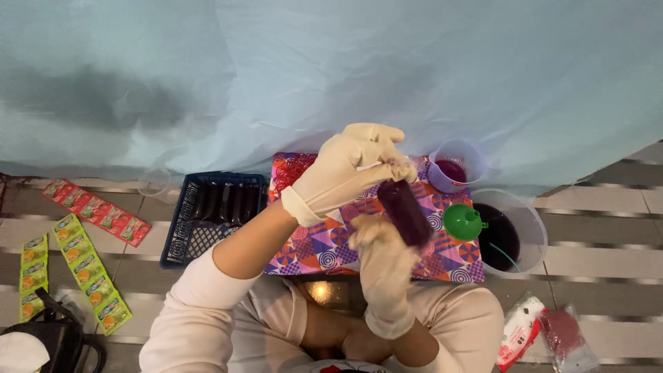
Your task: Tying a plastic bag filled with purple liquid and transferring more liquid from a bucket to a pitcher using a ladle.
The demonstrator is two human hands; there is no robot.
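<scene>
A basket [214, 214] lies left of the mat [314, 245], bucket [532, 231] right.

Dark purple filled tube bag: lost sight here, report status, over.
Left hand pinches top of dark purple liquid-filled plastic tube bag. Right hand grips it from below. Held above patterned mat; green funnel beside, apart.

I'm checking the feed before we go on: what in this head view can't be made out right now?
- Top of the dark purple filled tube: covered by the left hand, so how it is closed is hidden.
- Right hand: blurred; its grip on the tube is unclear.
- Dark tubes in the blue basket: too dim to count.
- Red pouch and black bag: cut off by the bottom edge.
</scene>
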